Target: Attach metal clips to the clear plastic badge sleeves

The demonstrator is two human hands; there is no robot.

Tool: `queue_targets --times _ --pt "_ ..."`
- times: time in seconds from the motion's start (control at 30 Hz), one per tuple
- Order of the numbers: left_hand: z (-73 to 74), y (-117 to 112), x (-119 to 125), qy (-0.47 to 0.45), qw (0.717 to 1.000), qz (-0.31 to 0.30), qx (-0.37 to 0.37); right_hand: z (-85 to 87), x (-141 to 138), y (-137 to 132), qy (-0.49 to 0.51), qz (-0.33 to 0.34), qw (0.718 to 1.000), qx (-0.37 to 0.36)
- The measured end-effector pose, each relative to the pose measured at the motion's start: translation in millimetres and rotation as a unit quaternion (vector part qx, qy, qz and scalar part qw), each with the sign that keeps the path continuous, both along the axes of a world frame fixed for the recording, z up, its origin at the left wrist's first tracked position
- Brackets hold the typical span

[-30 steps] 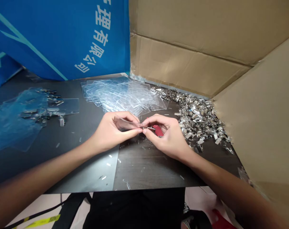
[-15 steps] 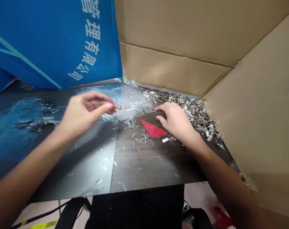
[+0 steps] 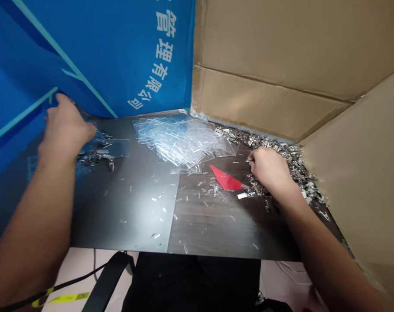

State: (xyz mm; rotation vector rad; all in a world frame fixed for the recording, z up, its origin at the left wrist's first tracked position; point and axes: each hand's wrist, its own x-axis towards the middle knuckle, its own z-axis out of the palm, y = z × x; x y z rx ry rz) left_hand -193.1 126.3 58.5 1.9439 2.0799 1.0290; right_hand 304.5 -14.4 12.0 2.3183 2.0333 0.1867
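Right hand [image 3: 271, 169] is pinched narrow at the metal clips [image 3: 301, 167] around 2 o'clock, left hand [image 3: 65, 128] loosely curved at 10 o'clock by the blue banner [image 3: 86, 56]; can't tell if either's holding anything. Tip: pick from the pile's edge.

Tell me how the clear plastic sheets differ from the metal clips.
The clear plastic sheets are transparent and flat, while the metal clips are shiny silver. The sheets are rectangular and overlap in a loose spread; the clips are small pieces in a jumbled heap. The right hand is at the clips, not the sheets. Both lie on the dark tabletop.
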Motion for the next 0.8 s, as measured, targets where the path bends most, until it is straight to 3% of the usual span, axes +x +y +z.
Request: queue_targets --times 0.07,0.1,0.2,0.3,0.33,0.4,0.47,0.53,0.63,0.8 --pt "1.3 -1 0 -0.005 0.991 0.109 -0.078 -1.6 1 0 -0.004 0.007 1.0 0.012" --pt "3.8 -4 3 -0.002 0.987 0.127 -0.099 -2.0 1 0 -0.004 0.009 1.0 0.017" --pt "13.7 -13 17 0.04 0.986 0.105 -0.122 -2.6 1 0 0.0 0.009 0.999 0.033" --pt "17.4 -22 37 0.113 0.985 0.092 -0.092 -3.8 -1 1 0.01 0.008 0.998 0.056" --pt "15.5 -24 45 0.143 0.985 0.056 -0.076 -4.5 -2 1 0.016 0.01 0.997 0.069" --pt "5.8 -26 65 0.191 0.976 -0.097 -0.042 -6.3 -4 1 0.03 0.015 0.994 0.102" --pt "-9.8 -26 87 0.216 0.926 -0.31 0.002 -8.0 -7 0 0.039 0.02 0.99 0.137" --pt "-27.1 -26 108 0.212 0.876 -0.431 0.052 -9.3 -10 -1 0.044 0.023 0.987 0.154" --pt "-45.7 -29 128 0.245 0.834 -0.493 0.041 -9.6 -13 -3 0.054 0.025 0.986 0.158" --pt "-49.5 -31 134 0.3 0.827 -0.473 0.039 -7.5 -14 -4 0.084 0.042 0.978 0.185"
